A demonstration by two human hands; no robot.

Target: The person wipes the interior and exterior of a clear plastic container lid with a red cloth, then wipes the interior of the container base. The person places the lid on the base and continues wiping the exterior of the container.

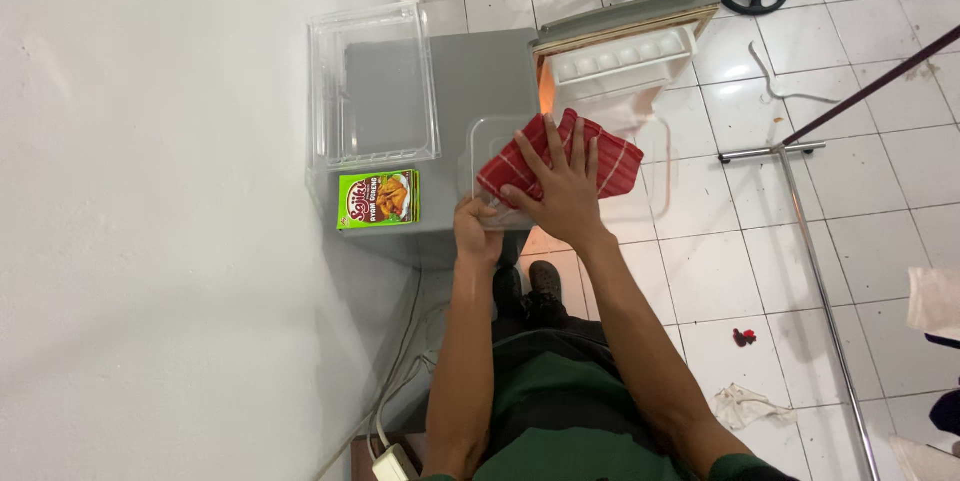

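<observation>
Both hands are busy at the front edge of the small grey fridge top (470, 71), which serves as my bench. My right hand (565, 191) lies flat, fingers spread wide, pressing a red striped cloth (610, 163) onto a clear plastic tray (480, 136); it grips nothing, it only bears down. My left hand (475, 231) is curled around the tray's near edge, and I judge it to be clamped there, though the fingertips are hidden under the rim.

Going by size: the white wall (150, 191) fills the left of the view, the white tiled floor (800, 241) the right. The fridge stands between them with its door (625, 31) swung open, white door shelves showing and a warm glow inside. On the fridge top, well back from my hands, rests a larger clear drawer bin (375, 86), open side up.

To wipe well, I judge the left hand should keep the tray steady while the right moves the cloth in even strokes with the palm flat, since the tray overhangs the edge and could tip.

Just in front of the bin, left of the tray, lies a flat green carton (378, 199) with a picture of fried food on its face and a red patch for its lettering. A crumpled white rag (745, 404) and a small red scrap (744, 337) lie on the floor.
</observation>
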